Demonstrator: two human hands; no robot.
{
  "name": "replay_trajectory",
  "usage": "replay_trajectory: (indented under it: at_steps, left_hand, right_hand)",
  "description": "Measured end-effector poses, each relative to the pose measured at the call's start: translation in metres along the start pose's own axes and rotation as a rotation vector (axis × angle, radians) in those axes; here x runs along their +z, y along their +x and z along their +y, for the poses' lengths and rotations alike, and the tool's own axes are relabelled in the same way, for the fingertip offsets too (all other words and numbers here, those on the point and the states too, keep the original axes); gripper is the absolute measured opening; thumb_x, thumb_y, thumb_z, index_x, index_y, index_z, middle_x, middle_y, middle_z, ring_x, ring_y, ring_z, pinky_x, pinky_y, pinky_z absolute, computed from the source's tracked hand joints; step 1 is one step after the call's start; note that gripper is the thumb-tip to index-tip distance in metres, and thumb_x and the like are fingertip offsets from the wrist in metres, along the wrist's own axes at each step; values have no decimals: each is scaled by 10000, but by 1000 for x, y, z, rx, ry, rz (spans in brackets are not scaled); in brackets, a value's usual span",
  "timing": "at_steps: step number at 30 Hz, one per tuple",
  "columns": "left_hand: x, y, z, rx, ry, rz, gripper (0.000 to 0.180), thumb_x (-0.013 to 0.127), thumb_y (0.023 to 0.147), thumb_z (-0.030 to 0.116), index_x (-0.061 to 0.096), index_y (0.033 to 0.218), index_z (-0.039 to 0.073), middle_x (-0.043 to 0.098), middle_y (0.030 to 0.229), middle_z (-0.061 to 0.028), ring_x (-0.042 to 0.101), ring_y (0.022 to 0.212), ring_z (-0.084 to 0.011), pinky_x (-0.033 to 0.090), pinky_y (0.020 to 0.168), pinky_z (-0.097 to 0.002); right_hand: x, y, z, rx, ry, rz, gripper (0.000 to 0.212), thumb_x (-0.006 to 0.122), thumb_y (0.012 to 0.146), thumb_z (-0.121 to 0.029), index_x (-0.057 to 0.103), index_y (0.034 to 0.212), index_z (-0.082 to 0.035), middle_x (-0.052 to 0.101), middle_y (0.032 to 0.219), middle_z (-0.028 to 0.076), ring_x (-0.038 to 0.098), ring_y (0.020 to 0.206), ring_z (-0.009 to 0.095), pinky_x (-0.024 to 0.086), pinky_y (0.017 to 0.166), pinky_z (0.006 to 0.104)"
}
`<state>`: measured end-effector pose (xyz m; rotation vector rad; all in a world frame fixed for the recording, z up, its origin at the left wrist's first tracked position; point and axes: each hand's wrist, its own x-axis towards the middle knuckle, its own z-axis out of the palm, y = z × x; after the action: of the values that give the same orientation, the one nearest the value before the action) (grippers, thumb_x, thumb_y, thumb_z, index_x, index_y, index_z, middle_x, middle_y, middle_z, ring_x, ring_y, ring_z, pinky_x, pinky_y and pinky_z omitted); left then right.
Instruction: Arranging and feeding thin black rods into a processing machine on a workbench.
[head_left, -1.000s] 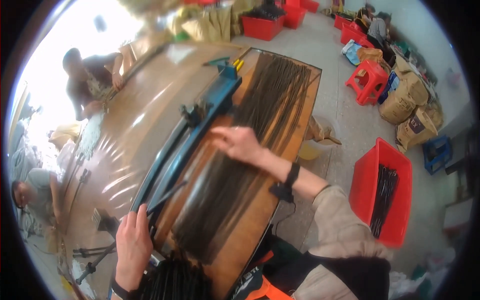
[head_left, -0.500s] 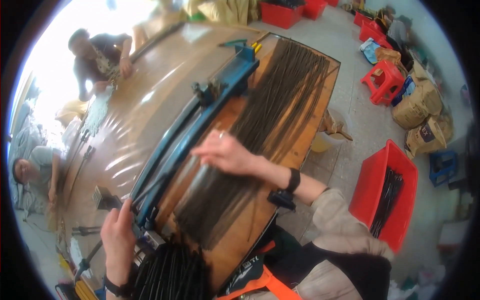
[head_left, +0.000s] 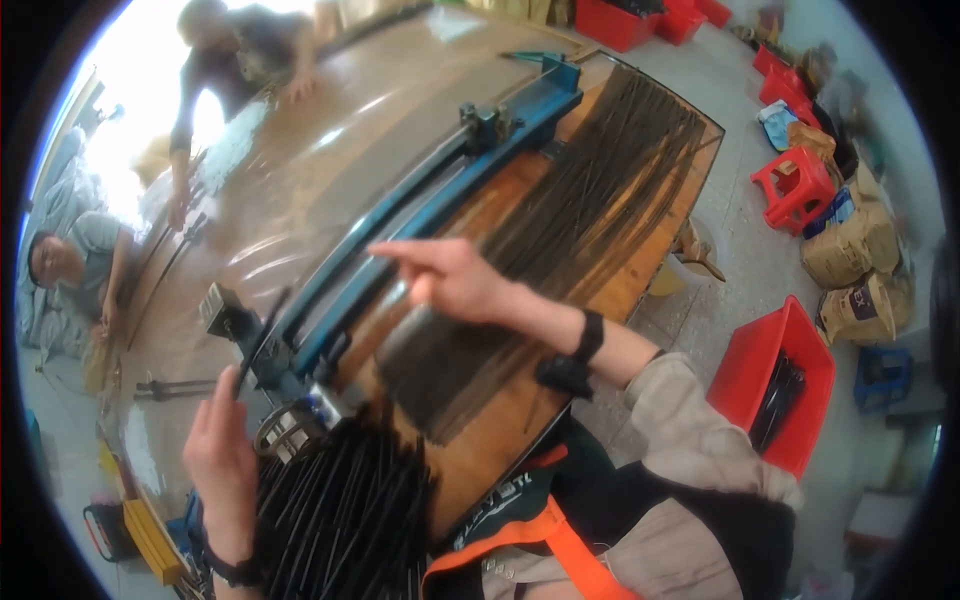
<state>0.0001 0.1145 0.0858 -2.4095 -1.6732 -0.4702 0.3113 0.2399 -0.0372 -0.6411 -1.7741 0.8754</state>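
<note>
A long blue metal jig (head_left: pixel 512 150) with two parallel rails runs diagonally across the table. My right hand (head_left: pixel 452 282) hovers at the rails' middle, index finger stretched out and the others partly curled; no object shows in it. On the near left, my left hand (head_left: pixel 222 458) is closed on a thin dark rod (head_left: pixel 268 325), which points up beside the jig's near end. A metal clamp-like block (head_left: pixel 228 312) stands there. Right of the jig lies a broad layer of thin dark rods (head_left: pixel 590 185). A thick bundle of black rods (head_left: pixel 345 500) sits below the jig's near end.
Two people work along the table's far left side, near a pale pile (head_left: pixel 232 140). On the floor to the right are a red bin (head_left: pixel 735 385) holding black rods, a red stool (head_left: pixel 797 190), paper sacks (head_left: pixel 850 240) and a pale bucket (head_left: pixel 690 265).
The view has shifted, so the jig sits further right. My right hand's index finger has straightened out. In my left hand the rod has swung more upright, away from the rails.
</note>
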Motion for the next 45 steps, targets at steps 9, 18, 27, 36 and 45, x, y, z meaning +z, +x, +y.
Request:
replay_trajectory:
  at_steps: [9, 18, 27, 36, 45]
  left_hand:
    - [-25, -24, -7, -138, -66, -55, 411, 607, 877, -9, 640, 1263, 129, 541, 749, -144, 574, 665, -324, 464, 603, -399]
    - [-8, -42, 0, -39, 54, -113, 374, 686, 823, 85, 665, 1190, 151, 512, 690, -86, 561, 627, -279, 476, 553, -391]
    - [-10, -41, 6, 28, 68, -37, 392, 652, 837, 41, 629, 1223, 103, 492, 706, -82, 558, 664, -262, 486, 588, -383]
    - [-54, -58, -49, -185, 146, 312, 200, 649, 872, 26, 617, 1068, 49, 595, 844, -156, 602, 745, -331, 495, 646, -410]
    - [-88, -77, -54, -314, 82, 350, 213, 620, 934, 47, 622, 1145, 16, 580, 812, -165, 550, 664, -296, 450, 617, -369]
  right_hand:
    - [32, 29, -6, -444, -295, 209, 291, 672, 935, -312, 731, 1105, -84, 676, 772, 48, 606, 672, 112, 519, 645, 279]
    - [42, 12, -38, -271, -183, -28, 172, 705, 849, -82, 733, 1018, -69, 656, 761, 46, 572, 729, 197, 461, 710, 357]
    - [30, -13, -7, -205, -359, 92, 292, 689, 859, -116, 677, 1146, -61, 632, 815, 60, 574, 738, 242, 450, 717, 358]
    - [13, 6, 44, -346, -658, 101, 251, 610, 929, -122, 651, 1171, -68, 631, 812, 102, 585, 690, 277, 452, 608, 386]
    - [148, 106, -20, -2, 247, -296, 117, 653, 948, -167, 687, 988, -63, 700, 811, 48, 674, 783, 119, 523, 695, 249]
